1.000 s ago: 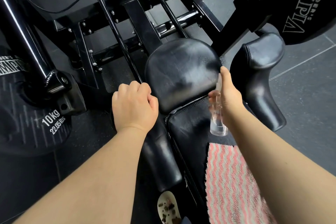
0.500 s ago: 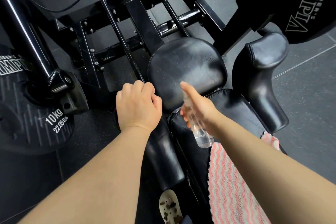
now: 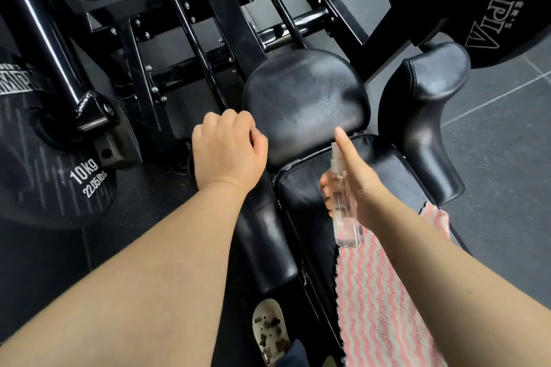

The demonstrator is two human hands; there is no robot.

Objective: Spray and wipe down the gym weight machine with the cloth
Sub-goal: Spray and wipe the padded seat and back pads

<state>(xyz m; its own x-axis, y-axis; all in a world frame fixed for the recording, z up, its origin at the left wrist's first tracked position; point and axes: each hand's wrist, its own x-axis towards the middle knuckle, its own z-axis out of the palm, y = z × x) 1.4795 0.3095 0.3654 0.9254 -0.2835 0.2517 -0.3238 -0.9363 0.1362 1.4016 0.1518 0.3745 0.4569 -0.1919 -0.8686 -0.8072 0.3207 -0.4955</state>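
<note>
Dark rubber gym flooring (image 3: 492,158) surrounds the black weight machine (image 3: 226,21). From the head view, the right hand (image 3: 357,185) grips a clear spray bottle (image 3: 343,199), forefinger up by the nozzle, aimed at the rounded pad (image 3: 304,101), where droplets speckle the right side. Half a second ago that patch looked dry. The left hand (image 3: 228,149) curls over the side roller (image 3: 262,235). A striped cloth (image 3: 375,307) lies on the seat (image 3: 301,197) just behind the bottle; open floor lies right.

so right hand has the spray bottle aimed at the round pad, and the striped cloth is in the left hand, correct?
Not quite. The head view shows the striped cloth lying on the bench under the right arm, not in the left hand, which is curled with no cloth. The right hand does hold the spray bottle toward the round pad.
</note>
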